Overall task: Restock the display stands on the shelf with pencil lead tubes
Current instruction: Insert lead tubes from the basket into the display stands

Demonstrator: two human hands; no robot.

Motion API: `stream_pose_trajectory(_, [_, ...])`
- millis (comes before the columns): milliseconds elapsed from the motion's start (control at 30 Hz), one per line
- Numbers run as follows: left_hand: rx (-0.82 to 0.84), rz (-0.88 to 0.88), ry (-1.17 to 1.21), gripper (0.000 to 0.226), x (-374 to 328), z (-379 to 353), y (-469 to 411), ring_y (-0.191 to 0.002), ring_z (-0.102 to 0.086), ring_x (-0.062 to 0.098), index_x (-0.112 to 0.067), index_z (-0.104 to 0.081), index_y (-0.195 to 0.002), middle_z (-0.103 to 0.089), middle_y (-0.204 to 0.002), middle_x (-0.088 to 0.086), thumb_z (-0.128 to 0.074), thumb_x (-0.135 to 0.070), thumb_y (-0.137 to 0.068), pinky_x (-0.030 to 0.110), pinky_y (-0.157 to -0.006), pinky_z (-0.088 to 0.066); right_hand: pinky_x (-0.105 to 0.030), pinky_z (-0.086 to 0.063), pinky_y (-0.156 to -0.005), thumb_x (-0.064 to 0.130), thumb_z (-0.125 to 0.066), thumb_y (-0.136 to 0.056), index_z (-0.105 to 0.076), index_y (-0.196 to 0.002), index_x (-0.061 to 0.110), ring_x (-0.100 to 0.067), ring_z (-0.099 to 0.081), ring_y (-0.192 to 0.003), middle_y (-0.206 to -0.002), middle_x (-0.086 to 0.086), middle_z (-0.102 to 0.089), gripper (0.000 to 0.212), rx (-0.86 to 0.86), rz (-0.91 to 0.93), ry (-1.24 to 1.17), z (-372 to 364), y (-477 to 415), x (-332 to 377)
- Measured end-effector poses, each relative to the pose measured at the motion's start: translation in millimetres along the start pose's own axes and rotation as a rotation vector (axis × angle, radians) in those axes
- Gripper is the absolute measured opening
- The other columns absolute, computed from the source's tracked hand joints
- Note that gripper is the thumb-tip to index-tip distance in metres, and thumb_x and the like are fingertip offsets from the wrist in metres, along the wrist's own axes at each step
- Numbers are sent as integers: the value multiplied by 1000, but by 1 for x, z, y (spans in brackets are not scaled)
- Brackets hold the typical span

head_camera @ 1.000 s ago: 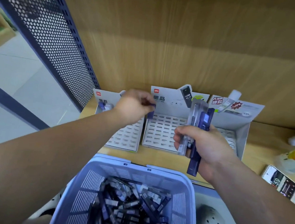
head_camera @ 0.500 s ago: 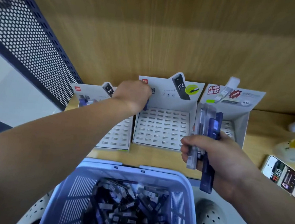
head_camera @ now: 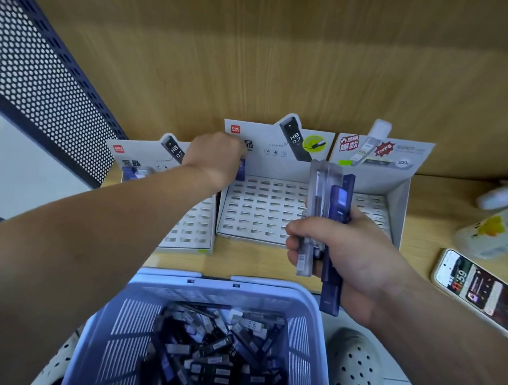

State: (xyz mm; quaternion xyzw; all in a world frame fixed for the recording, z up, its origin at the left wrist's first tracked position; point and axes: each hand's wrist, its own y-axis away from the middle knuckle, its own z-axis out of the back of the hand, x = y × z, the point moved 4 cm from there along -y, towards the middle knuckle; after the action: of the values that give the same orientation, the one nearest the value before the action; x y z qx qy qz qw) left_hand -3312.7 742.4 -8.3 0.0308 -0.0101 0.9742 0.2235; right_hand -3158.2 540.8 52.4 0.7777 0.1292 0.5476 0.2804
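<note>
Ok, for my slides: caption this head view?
Left hand holds a tube at the middle stand; right hand holds spare tubes.

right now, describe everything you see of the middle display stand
The middle display stand is white cardboard: a tray of small slots, the visible ones empty, plus an upright back card picturing an HB 0.7 tube. It sits on the wooden shelf; the left hand holds a blue tube at its back-left corner.

Three display stands, one basket heaped with lead tubes, one phone, two hands, two shoes.
</note>
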Motion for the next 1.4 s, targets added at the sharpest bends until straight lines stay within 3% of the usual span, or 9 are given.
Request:
stream_pose_trajectory(167, [2,11,-35,22,-4,0,3,-69,-53,26,-24,-63,-82,-57,-78,0,-53,-5,-86,31,-57,-35,-34,-59,-63,-5,-74,-82,-60,-106,3,-23,-64,-63,-72,-14,-66,28,-7,11,2,1,2,1])
stream_pose_trajectory(500, [-38,12,-29,25,-1,-4,-1,-71,-59,27,-23,-68,-92,-63,-82,1,-54,-3,-86,31,-57,-40,-31,-60,-59,-6,-74,-82,-60,-97,7,-22,-65,-62,-75,-13,-66,25,19,10,-2,-3,5,3])
stream_pose_trajectory(1133, [59,-64,-3,24,2,-8,-2,-80,-61,28,-30,-69,-95,-65,-90,1,-53,-12,-92,32,-61,-43,-32,-59,-62,-5,-75,-82,-59,-96,10,-22,-64,-64,-73,-10,-65,25,20,16,11,-6,5,2])
stream_pose_trajectory(1300, [53,-14,-110,27,-3,-16,1,-70,-53,28,-22,-66,-93,-48,-73,-2,-54,0,-85,33,-58,-43,-33,-59,-63,-4,-75,-81,-60,-95,10,-22,-65,-65,-74,-11,-65,24,24,13,14,-6,4,1])
stream_pose_trajectory(1400, [101,-9,-161,34,-10,-17,5,-78,-59,31,-11,-63,-104,-56,-90,5,-51,9,-80,34,-59,-40,-32,-58,-62,-4,-75,-81,-59,-95,9,-22,-64,-65,-74,-11,-65,25,26,15,14,-5,3,1])
